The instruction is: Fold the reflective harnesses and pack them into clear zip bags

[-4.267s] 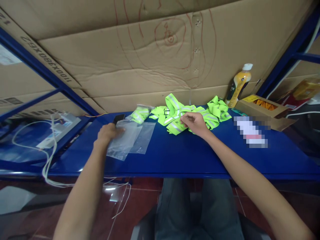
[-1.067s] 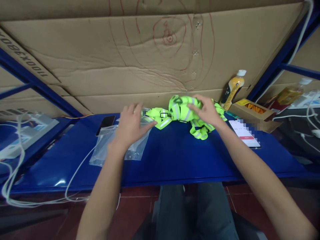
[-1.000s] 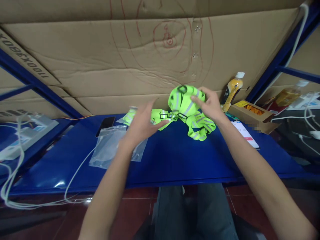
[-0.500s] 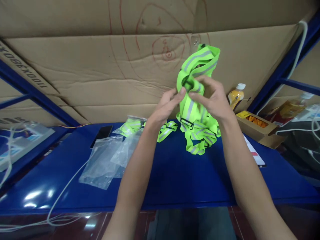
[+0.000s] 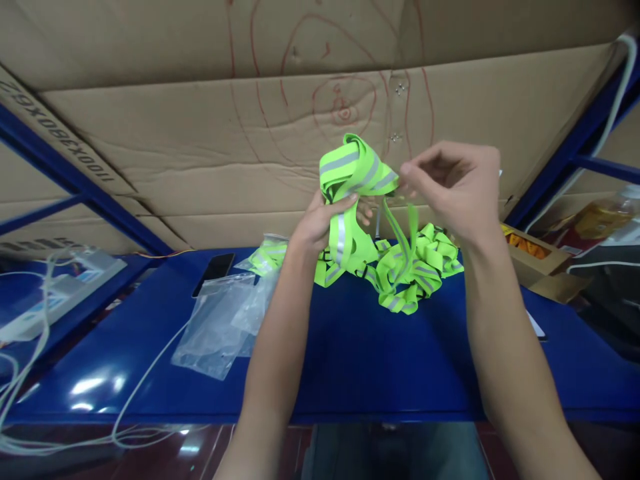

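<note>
A neon-yellow reflective strap (image 5: 357,170) with a grey stripe is gathered in loose folds above the table. My left hand (image 5: 320,220) is closed around the lower folds, thumb in front and some fingertips showing behind. At the right corner of the folds, my right hand (image 5: 450,187) is closed in a pinch, thumb and forefinger on the strap's edge. One length hangs down from the left hand. Below and to the right lies a tangled heap of the same strap (image 5: 425,270), with black buckles among the folds.
On the blue table (image 5: 390,367), clear plastic bags (image 5: 215,333) lie left of a bag holding more strap (image 5: 267,257). Further left are a black phone (image 5: 214,272) and a power strip (image 5: 65,290) with white cables. An open cardboard box (image 5: 535,260) stands right; a cardboard wall (image 5: 200,140) rises behind.
The gathered strap has come down and to the left with my left hand. My right hand has moved right, to the strap's corner. The view has shifted slightly.
</note>
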{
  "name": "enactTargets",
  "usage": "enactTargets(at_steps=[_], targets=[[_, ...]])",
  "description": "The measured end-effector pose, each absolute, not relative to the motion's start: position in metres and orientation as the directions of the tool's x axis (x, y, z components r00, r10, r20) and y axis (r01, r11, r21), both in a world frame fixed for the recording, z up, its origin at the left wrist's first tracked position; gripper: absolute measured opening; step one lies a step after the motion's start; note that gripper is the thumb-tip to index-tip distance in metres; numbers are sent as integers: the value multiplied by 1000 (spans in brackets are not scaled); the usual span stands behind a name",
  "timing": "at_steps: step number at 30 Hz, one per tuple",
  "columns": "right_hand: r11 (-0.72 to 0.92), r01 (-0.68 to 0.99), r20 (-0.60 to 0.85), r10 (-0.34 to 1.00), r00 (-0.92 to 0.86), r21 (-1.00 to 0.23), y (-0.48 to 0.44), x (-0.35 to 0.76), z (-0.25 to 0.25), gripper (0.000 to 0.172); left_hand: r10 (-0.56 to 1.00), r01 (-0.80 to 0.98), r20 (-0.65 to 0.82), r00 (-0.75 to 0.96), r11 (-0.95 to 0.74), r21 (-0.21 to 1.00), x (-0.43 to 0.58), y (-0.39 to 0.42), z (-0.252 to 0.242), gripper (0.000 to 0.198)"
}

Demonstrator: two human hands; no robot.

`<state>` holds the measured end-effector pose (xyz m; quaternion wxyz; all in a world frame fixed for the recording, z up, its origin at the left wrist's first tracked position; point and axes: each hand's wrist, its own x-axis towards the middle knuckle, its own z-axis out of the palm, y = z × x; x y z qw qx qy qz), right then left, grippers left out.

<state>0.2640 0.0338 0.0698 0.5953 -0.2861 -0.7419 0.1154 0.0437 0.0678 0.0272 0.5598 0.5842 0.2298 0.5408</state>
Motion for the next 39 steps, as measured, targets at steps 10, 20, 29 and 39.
enactTargets(at_steps=[10, 20, 29, 39], targets=[[638, 46, 510, 655, -557, -769, 78, 269, 31, 56, 864, -203, 357, 355, -302, 932, 26, 71, 22, 40], [767, 504, 721, 601, -345, -398, 48, 260, 61, 17, 604, 308, 722, 339, -796, 522, 7, 19, 75, 55], [730, 248, 622, 676, -395, -636, 53, 270, 56, 40, 641, 399, 652, 404, -766, 505, 42, 30, 66, 16], [476, -98, 476, 801, -362, -874, 62, 271, 52, 32, 468, 583, 776, 422, -796, 162, 55, 29, 60, 29]])
